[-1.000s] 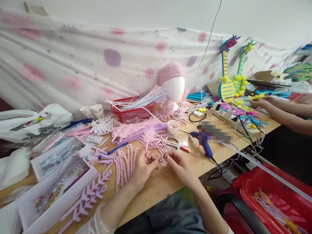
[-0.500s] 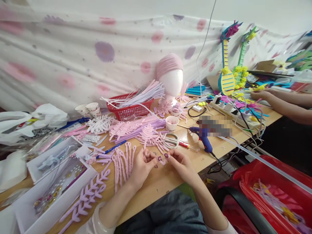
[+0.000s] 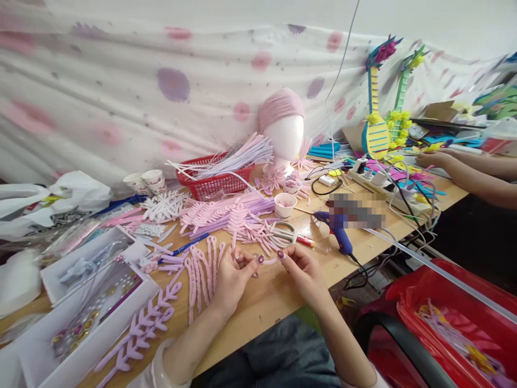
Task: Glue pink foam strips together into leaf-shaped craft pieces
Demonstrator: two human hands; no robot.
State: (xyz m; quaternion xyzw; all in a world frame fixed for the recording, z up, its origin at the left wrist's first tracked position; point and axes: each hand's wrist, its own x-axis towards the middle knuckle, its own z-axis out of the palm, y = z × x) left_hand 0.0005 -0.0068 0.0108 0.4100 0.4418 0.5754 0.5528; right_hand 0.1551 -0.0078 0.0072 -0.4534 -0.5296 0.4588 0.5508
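Observation:
Over the near edge of the wooden table [image 3: 278,296], my left hand [image 3: 234,275] and my right hand [image 3: 301,269] pinch the two ends of a short pink pipe cleaner [image 3: 270,261] held between them. Both hands have their fingers closed on it. Bent pink pipe-cleaner loops [image 3: 204,264] lie just left of my left hand. Behind my hands lies a heap of pink and lilac pipe-cleaner fronds [image 3: 238,215]. Scissors [image 3: 285,233] rest just beyond my right hand.
A blue glue gun [image 3: 337,230] lies at the right, its cable running off the table edge. White trays of beads [image 3: 92,302] stand at the left. A red basket [image 3: 214,180], a foam head [image 3: 285,132] and paper cups [image 3: 147,180] stand behind. Another person's arms [image 3: 468,172] work at far right, beside a power strip [image 3: 375,183].
My hands have drawn slightly apart, so the pink pipe cleaner now stretches between them. The view has shifted a little.

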